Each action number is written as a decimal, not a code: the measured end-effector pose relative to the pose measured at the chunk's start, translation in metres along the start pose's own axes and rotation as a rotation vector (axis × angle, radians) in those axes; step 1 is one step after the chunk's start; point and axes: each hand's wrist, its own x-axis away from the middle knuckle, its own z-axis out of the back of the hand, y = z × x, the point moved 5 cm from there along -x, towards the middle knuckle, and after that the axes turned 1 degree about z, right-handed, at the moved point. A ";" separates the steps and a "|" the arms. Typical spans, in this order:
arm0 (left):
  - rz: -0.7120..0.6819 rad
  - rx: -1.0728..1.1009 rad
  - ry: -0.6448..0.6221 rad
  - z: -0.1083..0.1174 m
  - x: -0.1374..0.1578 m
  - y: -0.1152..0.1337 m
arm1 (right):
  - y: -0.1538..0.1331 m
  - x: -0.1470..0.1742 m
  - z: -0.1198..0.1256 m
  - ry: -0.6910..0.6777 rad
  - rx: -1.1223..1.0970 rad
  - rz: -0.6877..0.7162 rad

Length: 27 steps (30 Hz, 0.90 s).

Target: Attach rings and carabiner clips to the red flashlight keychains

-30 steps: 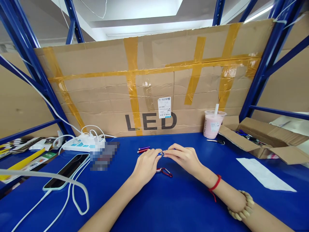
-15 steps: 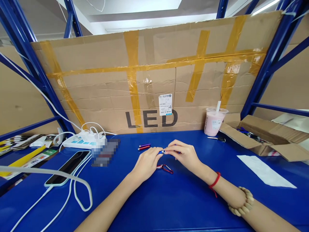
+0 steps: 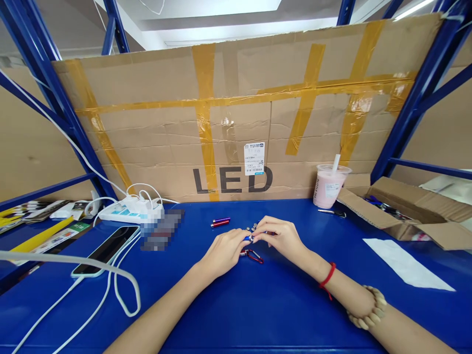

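Observation:
My left hand [image 3: 225,250] is closed around a small blue metal tube, which looks like a keychain flashlight [image 3: 248,238]. The fingertips of my right hand [image 3: 277,234] pinch at its silver end; any smaller part between them is hidden. Just behind the fingertips lie several small silver discs [image 3: 254,226], like button cells. A red keychain flashlight with a carabiner clip [image 3: 255,256] lies under and in front of my hands, partly covered by the left one. Beyond the left hand, a purple tube [image 3: 221,220] and a red tube [image 3: 220,223] lie side by side.
On the left are a phone [image 3: 105,251] with white cables and a power strip [image 3: 129,212]. At the right stand a pink drink cup [image 3: 327,187] and an open cardboard box [image 3: 391,223], near white paper [image 3: 407,264] and a small dark-and-silver item [image 3: 332,213]. Taped cardboard [image 3: 165,147] closes the back.
The small silver discs now show on the table behind my fingertips. Both hands keep their grip at the blue flashlight, slightly lower in view. The whole view has shifted a little.

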 end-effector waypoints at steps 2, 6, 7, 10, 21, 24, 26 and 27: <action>-0.007 -0.003 0.020 0.001 0.000 0.000 | -0.003 0.001 0.002 0.025 0.054 0.078; -0.031 -0.075 0.017 -0.001 0.000 0.000 | -0.004 0.001 0.002 0.027 0.119 0.149; -0.038 -0.078 0.018 -0.001 0.000 0.000 | -0.004 0.001 0.001 0.019 0.122 0.148; -0.035 -0.025 0.047 -0.001 0.000 0.000 | -0.004 -0.001 0.001 0.010 0.101 0.102; -0.113 -0.108 0.107 -0.003 0.002 0.004 | 0.008 0.000 -0.006 -0.136 -0.056 -0.268; -0.149 -0.172 0.157 -0.001 0.003 0.006 | 0.011 0.000 -0.008 -0.147 -0.125 -0.351; -0.153 -0.199 0.202 -0.001 0.003 0.007 | 0.014 0.001 -0.010 -0.144 -0.181 -0.416; -0.155 -0.211 0.229 0.000 0.003 0.007 | 0.016 0.002 -0.012 -0.147 -0.213 -0.450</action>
